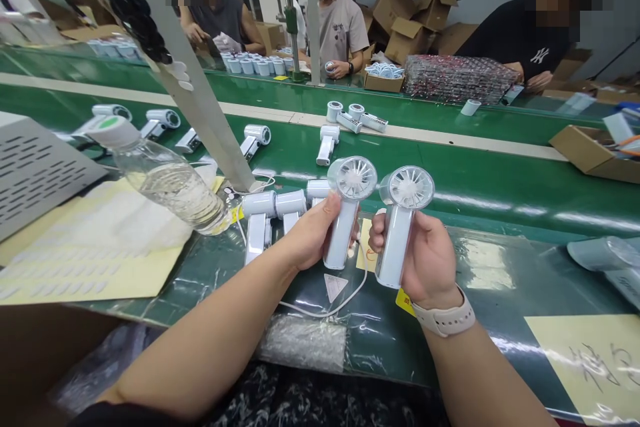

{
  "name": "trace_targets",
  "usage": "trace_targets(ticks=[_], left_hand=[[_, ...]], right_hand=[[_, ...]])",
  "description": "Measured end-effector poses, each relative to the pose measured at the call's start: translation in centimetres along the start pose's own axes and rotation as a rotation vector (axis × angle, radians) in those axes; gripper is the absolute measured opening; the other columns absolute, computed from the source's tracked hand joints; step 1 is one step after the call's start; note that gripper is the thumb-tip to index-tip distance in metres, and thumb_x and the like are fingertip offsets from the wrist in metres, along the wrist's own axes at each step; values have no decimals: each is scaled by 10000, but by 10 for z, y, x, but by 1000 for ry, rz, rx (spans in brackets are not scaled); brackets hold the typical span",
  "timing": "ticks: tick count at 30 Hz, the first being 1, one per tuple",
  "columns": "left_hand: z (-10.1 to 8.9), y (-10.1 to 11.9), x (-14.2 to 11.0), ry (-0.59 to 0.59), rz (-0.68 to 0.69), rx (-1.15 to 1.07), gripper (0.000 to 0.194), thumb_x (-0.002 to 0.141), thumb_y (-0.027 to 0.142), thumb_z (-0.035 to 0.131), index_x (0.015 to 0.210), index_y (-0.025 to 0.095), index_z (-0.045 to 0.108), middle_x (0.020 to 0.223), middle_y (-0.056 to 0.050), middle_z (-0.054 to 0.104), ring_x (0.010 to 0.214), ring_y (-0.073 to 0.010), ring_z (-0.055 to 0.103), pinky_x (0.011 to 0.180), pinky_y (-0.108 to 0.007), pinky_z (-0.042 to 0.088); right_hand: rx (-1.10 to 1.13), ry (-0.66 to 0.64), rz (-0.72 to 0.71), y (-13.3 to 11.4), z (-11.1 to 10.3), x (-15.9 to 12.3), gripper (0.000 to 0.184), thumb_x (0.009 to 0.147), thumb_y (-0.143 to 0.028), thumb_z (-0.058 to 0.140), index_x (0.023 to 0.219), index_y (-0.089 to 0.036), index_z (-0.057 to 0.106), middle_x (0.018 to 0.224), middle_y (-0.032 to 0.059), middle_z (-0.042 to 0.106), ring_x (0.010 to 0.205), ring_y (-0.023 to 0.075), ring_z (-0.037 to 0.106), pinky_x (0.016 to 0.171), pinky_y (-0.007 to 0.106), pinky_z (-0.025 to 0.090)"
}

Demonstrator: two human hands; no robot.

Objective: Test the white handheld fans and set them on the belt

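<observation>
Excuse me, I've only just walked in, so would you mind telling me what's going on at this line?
A person holds a white handheld fan upright in their left hand and a second fan in their right hand, with a pale watch on that wrist. More fans lie on the green conveyor belt, near a plastic water bottle. Across the line, co-workers handle small white parts, with cardboard boxes behind them.

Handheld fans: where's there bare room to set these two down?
Green belt shows right of the fan in the right hand, toward the cardboard box. Glossy mat runs below it to the yellow sheet. It's crowded left of the left hand and its fan: lying white fans and a water bottle.
</observation>
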State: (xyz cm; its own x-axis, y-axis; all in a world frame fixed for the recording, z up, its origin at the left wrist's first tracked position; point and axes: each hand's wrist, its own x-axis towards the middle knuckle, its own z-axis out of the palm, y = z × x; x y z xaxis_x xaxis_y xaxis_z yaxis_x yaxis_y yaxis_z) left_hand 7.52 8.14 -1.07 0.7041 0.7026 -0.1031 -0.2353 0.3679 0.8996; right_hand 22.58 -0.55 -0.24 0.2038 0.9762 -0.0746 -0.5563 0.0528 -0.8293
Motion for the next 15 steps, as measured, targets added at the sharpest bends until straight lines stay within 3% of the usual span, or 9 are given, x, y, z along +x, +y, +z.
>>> trace_targets(ticks=[3, 10, 15], left_hand=[[0, 1, 1, -19, 3, -1, 626, 766, 764, 662, 891, 152, 616, 682, -44, 650, 611, -166, 603, 583, -291, 482], [-2, 18, -6, -114, 58, -30, 463, 816, 348, 764, 1210, 192, 576, 1095, -114, 744, 913, -257, 739, 716, -327, 537], [-4, 20, -7, -172, 75, -7, 546, 759, 426, 846, 1174, 220, 558, 1083, -101, 762, 915, -261, 756, 762, -364, 580]], right_hand=[[8, 25, -8, 0, 1, 1, 376, 903, -492, 462, 736, -224, 667, 748, 56, 641, 604, 177, 555, 555, 332, 499], [52, 26, -42, -5, -9, 0, 257, 835, -503, 600, 867, -256, 661, 758, 26, 630, 622, 191, 592, 647, 392, 535], [73, 150, -93, -4, -6, -1, 254, 859, -460, 571, 930, -258, 708, 888, 59, 731, 838, 265, 704, 805, 482, 576]])
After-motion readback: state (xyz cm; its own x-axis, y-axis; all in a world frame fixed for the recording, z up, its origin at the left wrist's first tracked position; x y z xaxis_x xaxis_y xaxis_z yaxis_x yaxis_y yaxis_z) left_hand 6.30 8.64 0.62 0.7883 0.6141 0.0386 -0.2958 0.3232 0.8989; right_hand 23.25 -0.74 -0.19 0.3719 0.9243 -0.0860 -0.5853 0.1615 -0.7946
